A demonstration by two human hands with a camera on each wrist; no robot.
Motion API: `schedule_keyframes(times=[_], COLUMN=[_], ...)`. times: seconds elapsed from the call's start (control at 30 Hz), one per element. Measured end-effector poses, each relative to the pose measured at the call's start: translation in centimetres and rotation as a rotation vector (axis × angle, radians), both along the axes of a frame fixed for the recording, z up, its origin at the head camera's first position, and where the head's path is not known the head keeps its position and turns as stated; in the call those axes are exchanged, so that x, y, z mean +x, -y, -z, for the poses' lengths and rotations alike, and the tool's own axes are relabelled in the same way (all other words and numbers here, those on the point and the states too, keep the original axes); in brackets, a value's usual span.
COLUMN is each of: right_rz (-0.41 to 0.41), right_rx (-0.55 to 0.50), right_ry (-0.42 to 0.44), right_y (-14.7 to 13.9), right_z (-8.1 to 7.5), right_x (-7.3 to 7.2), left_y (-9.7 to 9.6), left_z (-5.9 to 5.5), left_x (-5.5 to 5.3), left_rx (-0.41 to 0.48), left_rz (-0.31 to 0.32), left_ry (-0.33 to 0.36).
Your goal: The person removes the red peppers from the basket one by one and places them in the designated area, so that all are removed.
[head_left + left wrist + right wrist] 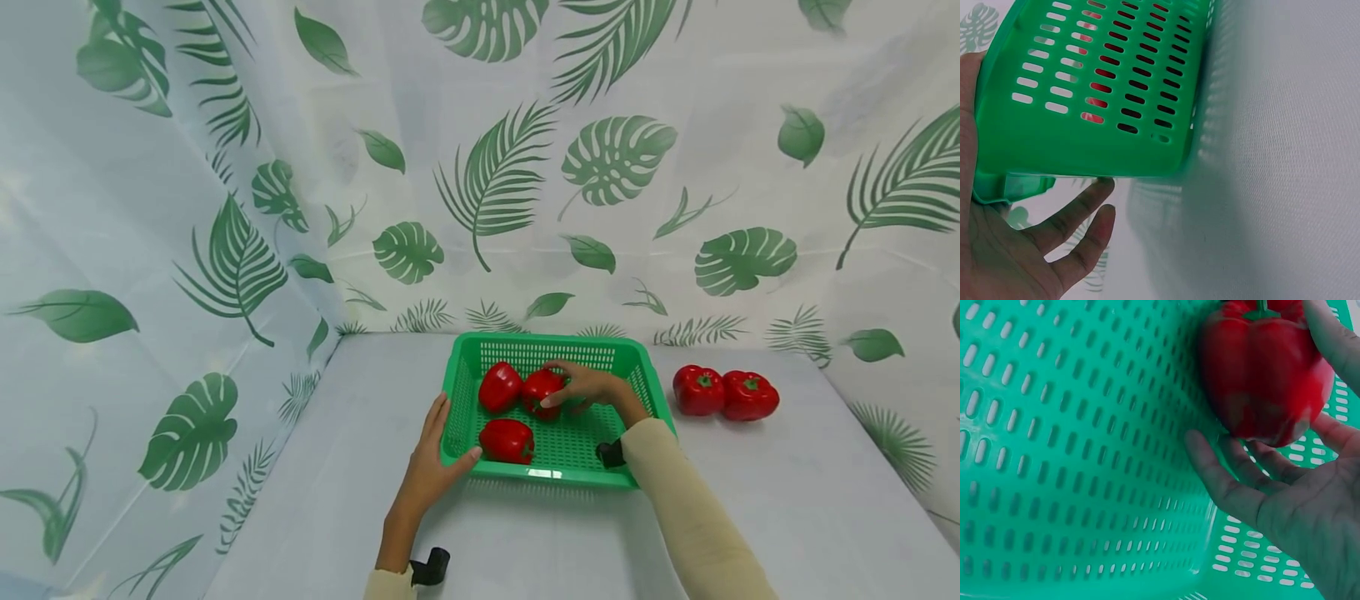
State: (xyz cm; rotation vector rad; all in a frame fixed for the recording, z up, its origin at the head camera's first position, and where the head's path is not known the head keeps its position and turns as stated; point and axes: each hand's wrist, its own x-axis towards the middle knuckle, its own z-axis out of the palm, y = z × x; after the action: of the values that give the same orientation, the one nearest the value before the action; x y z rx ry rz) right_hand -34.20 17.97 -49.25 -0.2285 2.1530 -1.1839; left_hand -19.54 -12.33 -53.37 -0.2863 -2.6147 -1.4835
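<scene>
A green plastic basket point(540, 475) stands on the table with three red bell peppers in it. Two lie side by side toward its back left; the third bell pepper point(507, 441) lies on its side near the front left. My right hand point(588, 385) reaches into the basket and holds the back bell pepper point(537, 390), thumb and fingers on opposite sides. In the right wrist view this bell pepper point(1260, 375) has its green stem up. My left hand point(429, 467) rests at the basket's front left corner, fingers extended along the outside. The left wrist view shows two straight fingers point(1082, 215) by the rim.
Two more red bell peppers point(724, 393) sit touching each other on the white table point(795, 500), right of the basket. A leaf-patterned curtain point(517, 208) closes off the back and the sides.
</scene>
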Motion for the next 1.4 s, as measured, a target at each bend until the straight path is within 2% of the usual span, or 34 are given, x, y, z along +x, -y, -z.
schedule_keyframes(times=[0.3, 0.67, 1.0, 1.4], right_rz=[-0.014, -0.029, -0.019, 0.055], right_rx=[0.053, 0.058, 0.018, 0.025], right_ry=[-0.024, -0.088, -0.083, -0.084], right_y=[0.9, 0.9, -0.1, -1.3], right_z=[0.0, 0.0, -0.5, -1.0], right_x=[0.5, 0.6, 0.8, 1.4], left_y=[0.0, -0.2, -0.2, -0.2], left_z=[0.1, 0.1, -0.1, 0.0], left_x=[0.2, 0.0, 0.0, 0.0], left_rx=[0.008, 0.013, 0.013, 0.007], left_rz=[0.007, 0.005, 0.010, -0.001], left_ry=[0.018, 0.010, 0.002, 0.005])
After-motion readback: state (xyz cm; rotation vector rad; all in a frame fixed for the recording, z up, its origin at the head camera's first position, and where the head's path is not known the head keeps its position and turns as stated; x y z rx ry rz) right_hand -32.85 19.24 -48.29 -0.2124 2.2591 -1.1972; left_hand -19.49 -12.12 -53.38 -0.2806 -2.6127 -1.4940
